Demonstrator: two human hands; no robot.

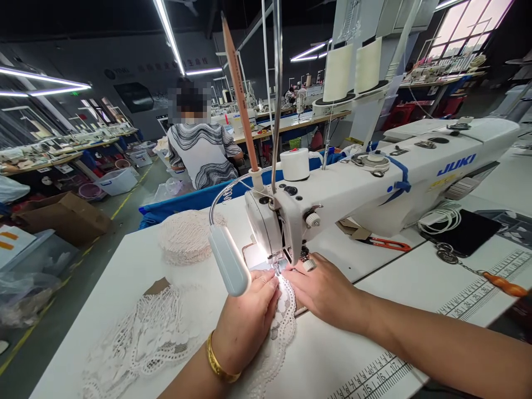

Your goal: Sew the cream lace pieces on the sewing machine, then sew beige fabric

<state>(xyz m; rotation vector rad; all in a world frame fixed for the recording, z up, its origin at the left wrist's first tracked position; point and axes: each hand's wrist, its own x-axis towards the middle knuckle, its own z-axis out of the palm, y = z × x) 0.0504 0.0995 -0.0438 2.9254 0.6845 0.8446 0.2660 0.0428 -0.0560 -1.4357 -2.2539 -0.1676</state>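
Head view looks down on a white counter (pixel 124 277) where both hands press a strip of white lace (pixel 282 327) flat under the needle area of a white sewing machine (pixel 374 177). Left hand (pixel 245 321), with a gold bangle (pixel 218 366) at the wrist, lies on the lace with its fingers (pixel 266 282) together and stretched toward the presser foot (pixel 276 266), pinning the cloth rather than gripping it. Right hand (pixel 324 288) rests palm down just beside the foot on the other side, its fingers close together and flat on the lace edge and the counter. Lace runs from the foot back between the two hands and off toward the near edge. More loose lace (pixel 141 338) lies spread to the left, and a round stack of lace pieces (pixel 187 235) sits farther back on the left. A gooseneck lamp (pixel 228 266) hangs in front of the machine head, just above the left hand. Red-handled snips (pixel 388 244) lie under the machine arm; a dark phone (pixel 467 233) and a white cable (pixel 440 219) lie to the right. Ruler markings (pixel 469 288) run along the counter. Another person in a striped top (pixel 203 152) sits at a bench well behind.
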